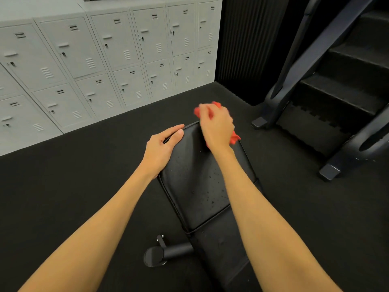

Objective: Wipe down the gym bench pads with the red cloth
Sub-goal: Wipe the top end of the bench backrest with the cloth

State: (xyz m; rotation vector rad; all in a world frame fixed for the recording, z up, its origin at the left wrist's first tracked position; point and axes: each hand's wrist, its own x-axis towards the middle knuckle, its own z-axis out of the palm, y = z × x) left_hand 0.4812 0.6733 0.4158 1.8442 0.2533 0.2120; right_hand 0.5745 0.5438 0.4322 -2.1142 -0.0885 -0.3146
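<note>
Red cloth (235, 139) clutched in right hand (217, 127) on bench pad (193, 182); left hand (162, 148) flat on edge.

- The place was a gym, in its locker area.
- Grey metal lockers (117, 45) in two tiers, each door with vents and a lock, lined the wall.
- A black padded bench (195, 182) stood low on a tube foot (168, 252) with a capped end.
- A stair machine (341, 91) with black steps stood at the right.
- A dark matte floor (84, 165) ran under everything.
</note>
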